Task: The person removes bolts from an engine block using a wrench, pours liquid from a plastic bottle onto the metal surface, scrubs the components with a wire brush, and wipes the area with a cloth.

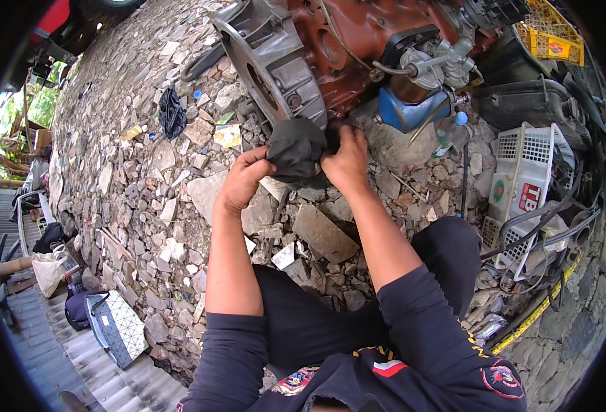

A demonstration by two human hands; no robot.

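Observation:
Between my hands is a dark grey-black, crumpled piece that looks like cloth (297,147), bunched up below the open end of a large grey metal housing (282,69). My left hand (242,177) pinches its left edge between thumb and fingers. At its right side my right hand (346,159) is closed, thumb against the cloth, its fingertips lost in shadow behind it. The housing joins a reddish-brown engine block (351,41) lying on the rubble. Whether the cloth touches the metal I cannot tell.
Broken stones (327,233) cover the ground. Right of the engine are a blue metal part (409,110), a plastic bottle (449,134), white crates (530,154) with black hoses, and a yellow crate (557,48). A black plastic bag (172,113) lies left; corrugated sheets (38,336) lie lower left.

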